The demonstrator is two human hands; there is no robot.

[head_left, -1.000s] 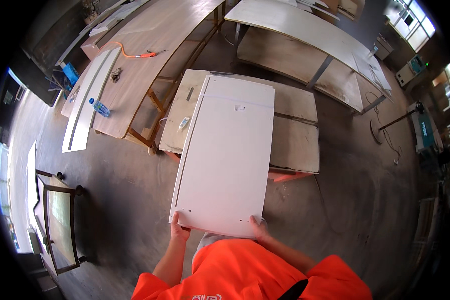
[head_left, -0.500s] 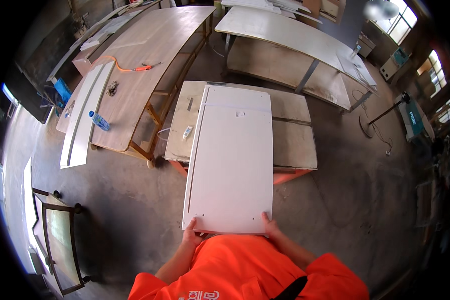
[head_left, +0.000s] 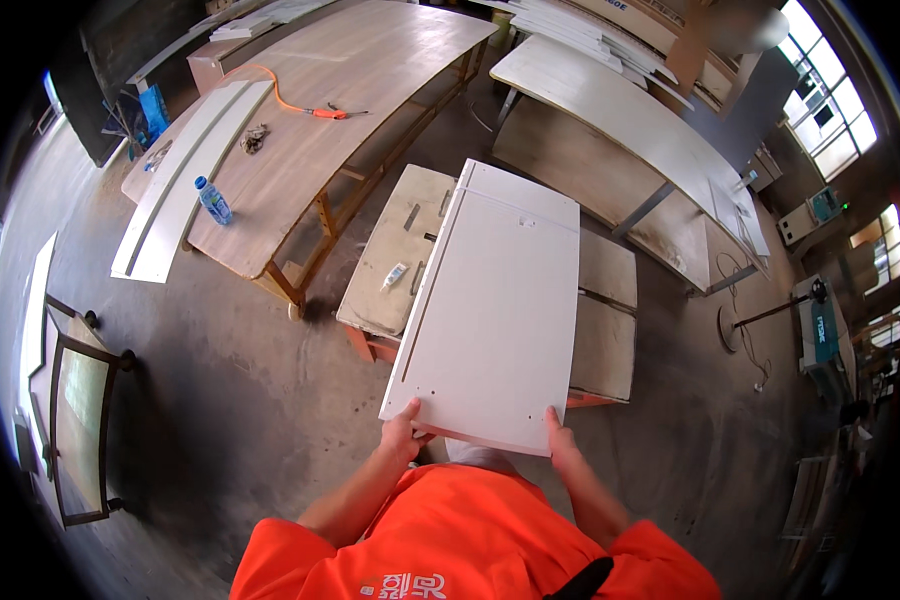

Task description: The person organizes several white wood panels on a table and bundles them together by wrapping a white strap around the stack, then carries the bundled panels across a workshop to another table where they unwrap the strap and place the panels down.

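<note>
A long white panel [head_left: 495, 300], perhaps a stack of several, reaches from my hands across a low workbench [head_left: 380, 285]. Its near end sticks out past the bench. My left hand [head_left: 403, 430] grips the near left corner, thumb on top and fingers underneath. At the near right corner, my right hand [head_left: 560, 440] holds the edge the same way, its fingers mostly hidden below. Small dark holes and a long groove mark the panel's face. A clear band crosses its far part. Beside it on the bench lies a small white tube [head_left: 394, 276].
Long tables stand at the left [head_left: 340, 60] and far right [head_left: 610, 120]. The left one carries white strips [head_left: 185, 180], a bottle [head_left: 212, 200] and an orange air hose [head_left: 310, 110]. A wheeled cart [head_left: 80, 420] is at lower left, a pole stand [head_left: 770, 310] at right.
My view has turned a little, and the panel now slants more to the right at its far end. Its near edge has moved away from my body. Both hands keep their hold.
</note>
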